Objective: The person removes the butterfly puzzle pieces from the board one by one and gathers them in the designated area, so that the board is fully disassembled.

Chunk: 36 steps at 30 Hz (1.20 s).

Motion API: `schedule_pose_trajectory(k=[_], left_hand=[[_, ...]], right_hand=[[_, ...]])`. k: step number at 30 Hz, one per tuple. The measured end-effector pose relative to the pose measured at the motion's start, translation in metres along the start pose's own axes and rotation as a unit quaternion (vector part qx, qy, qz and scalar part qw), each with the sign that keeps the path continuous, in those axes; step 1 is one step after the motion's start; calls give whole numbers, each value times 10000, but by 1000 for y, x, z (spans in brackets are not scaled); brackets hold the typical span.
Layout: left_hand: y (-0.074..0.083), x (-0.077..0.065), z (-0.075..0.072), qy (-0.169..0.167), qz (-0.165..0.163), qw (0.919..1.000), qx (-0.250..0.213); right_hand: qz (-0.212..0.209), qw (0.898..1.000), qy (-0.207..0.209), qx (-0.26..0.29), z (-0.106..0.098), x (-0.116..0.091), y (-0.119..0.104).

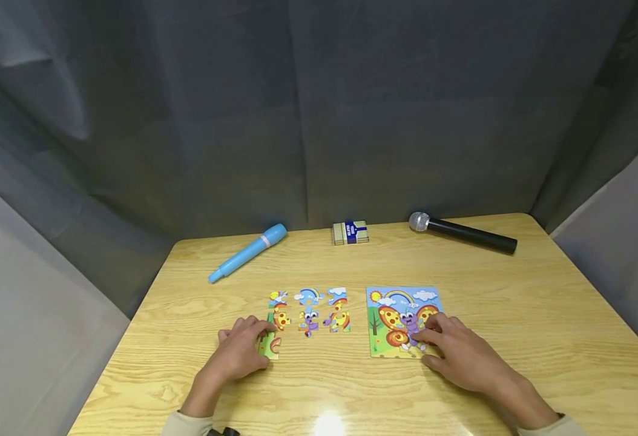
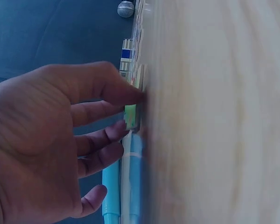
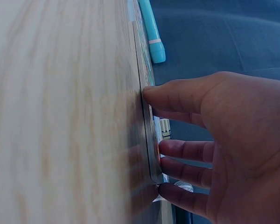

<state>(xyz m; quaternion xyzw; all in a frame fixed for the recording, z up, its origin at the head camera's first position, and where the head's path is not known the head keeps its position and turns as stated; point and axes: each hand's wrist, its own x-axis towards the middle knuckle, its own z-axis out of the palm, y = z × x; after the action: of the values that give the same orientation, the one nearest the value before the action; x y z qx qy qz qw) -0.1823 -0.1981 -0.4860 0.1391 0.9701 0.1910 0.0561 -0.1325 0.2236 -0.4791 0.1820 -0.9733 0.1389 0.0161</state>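
My left hand (image 1: 238, 350) is at the lower left of a loose group of jigsaw pieces. Its thumb and index finger pinch the bottom-left puzzle piece (image 1: 271, 349), which has a green edge (image 2: 130, 113) in the left wrist view. Several more pieces lie in rows, with small gaps, among them a purple face piece (image 1: 309, 320). To the right is a square butterfly puzzle board (image 1: 387, 348). My right hand (image 1: 463, 354) rests at the board's lower right corner, thumb at the front edge and fingers fairly straight over the picture, hiding that corner.
A light blue marker-like stick (image 1: 248, 253) lies at the back left of the wooden table (image 1: 319, 387). A box of cotton swabs or sticks (image 1: 350, 232) sits at the back middle. At the back right lies a black microphone (image 1: 468, 235). Dark curtain (image 1: 297, 121) hangs behind.
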Motion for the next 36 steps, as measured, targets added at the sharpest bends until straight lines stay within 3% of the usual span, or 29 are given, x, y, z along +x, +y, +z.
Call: schedule_pose_trajectory(k=[8, 14, 19, 31, 36], left_hand=[[6, 1, 0, 76, 78, 9999, 91], [21, 4, 5, 213, 327, 9990, -231], [36, 9, 11, 44, 563, 9977, -364], [91, 27, 30, -243, 1213, 9922, -154], [110, 33, 37, -194, 1465, 9890, 14]], right_hand=[[-19, 10000, 34, 1, -2, 0, 1], [16, 10000, 12, 11, -2, 0, 2], [20, 10000, -22, 66, -2, -1, 2], [118, 9995, 88, 265, -2, -1, 2], [271, 9991, 114, 304, -2, 0, 1]])
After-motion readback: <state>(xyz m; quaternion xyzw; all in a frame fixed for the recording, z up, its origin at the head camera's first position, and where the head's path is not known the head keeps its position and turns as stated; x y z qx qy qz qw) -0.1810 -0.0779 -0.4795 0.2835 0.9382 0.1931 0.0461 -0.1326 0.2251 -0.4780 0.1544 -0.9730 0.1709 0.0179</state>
